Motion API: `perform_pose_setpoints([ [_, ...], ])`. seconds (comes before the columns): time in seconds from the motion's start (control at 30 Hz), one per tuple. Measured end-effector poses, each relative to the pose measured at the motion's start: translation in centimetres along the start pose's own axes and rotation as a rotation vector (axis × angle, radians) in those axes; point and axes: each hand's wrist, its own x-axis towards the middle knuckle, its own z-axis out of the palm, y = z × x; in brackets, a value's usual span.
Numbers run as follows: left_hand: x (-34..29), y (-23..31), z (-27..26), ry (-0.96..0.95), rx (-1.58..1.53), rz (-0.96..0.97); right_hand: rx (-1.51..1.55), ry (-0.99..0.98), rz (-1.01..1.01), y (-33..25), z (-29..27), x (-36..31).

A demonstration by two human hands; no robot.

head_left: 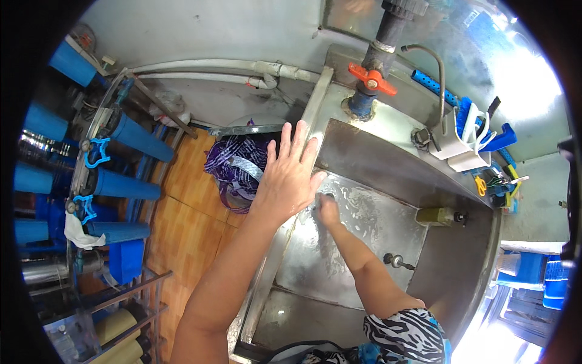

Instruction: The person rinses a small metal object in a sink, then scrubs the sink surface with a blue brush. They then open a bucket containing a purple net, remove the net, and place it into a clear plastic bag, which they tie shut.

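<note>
My left hand (287,179) is raised above the left rim of a steel sink, fingers stretched out, holding nothing. Down in the basin, my right hand (329,210) is curled close to the wet sink floor (370,227). Something small and dark shows at its fingertips, too hidden to name. Water and streaks glisten around that hand. A bottle of yellowish liquid with a dark pump (438,216) lies or leans by the right wall. Nearer to me, a metal fitting (398,261) rests on the basin floor.
A thick pipe with an orange valve handle (371,79) rises behind the sink, beside a thin curved faucet (439,79). White holders (454,139) carry brushes. Left of the sink are a purple patterned bag (233,161) and a rack of blue filter cylinders (130,185).
</note>
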Motion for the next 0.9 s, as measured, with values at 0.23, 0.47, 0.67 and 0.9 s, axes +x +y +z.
perform_pose_setpoints([
  [0.23, -0.1, -0.2, 0.1, -0.011, -0.014, -0.014, -0.198, -0.114, -0.348, 0.1, 3.6, 0.0],
  [0.47, 0.0, -0.1, 0.0, -0.006, 0.005, -0.004, -0.285, 0.200, -0.345, 2.5, 4.4, -7.7],
  [0.67, 0.0, -0.1, 0.1, -0.005, -0.016, -0.008, -0.359, 0.156, 0.111, 2.6, 0.4, -2.7],
  [0.9, -0.1, -0.2, 0.0, 0.004, -0.053, -0.007, -0.591, 0.034, 0.160, 4.0, 0.1, -0.1],
])
